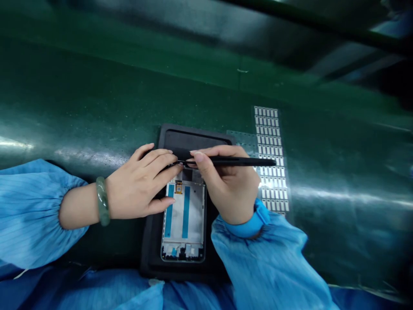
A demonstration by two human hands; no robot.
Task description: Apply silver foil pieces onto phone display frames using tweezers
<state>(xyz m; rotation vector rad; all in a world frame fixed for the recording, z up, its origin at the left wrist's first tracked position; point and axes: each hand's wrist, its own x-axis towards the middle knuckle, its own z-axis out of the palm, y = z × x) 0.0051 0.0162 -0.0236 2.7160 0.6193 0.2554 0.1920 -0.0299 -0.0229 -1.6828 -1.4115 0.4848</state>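
Observation:
An opened phone body (196, 215) with two blue strips lies in a black tray (151, 254) in front of me. My right hand (226, 185) pinches black tweezers (241, 161), held almost level, with the tip over the phone's far end. Across the phone's upper left edge lies my left hand (142, 183), its fingers stretched out and the fingertips close to the tweezer tip. A small orange flex part (178, 187) shows near the phone's upper left. Whatever is at the tweezer tip is hidden by my fingers.
To the right of the tray lies a sheet of small white stickers (269, 142) in rows. A clear sheet (243, 137) sits between it and the tray. The green work surface (80, 116) spreads around, and a dark bar (309, 19) crosses the far side.

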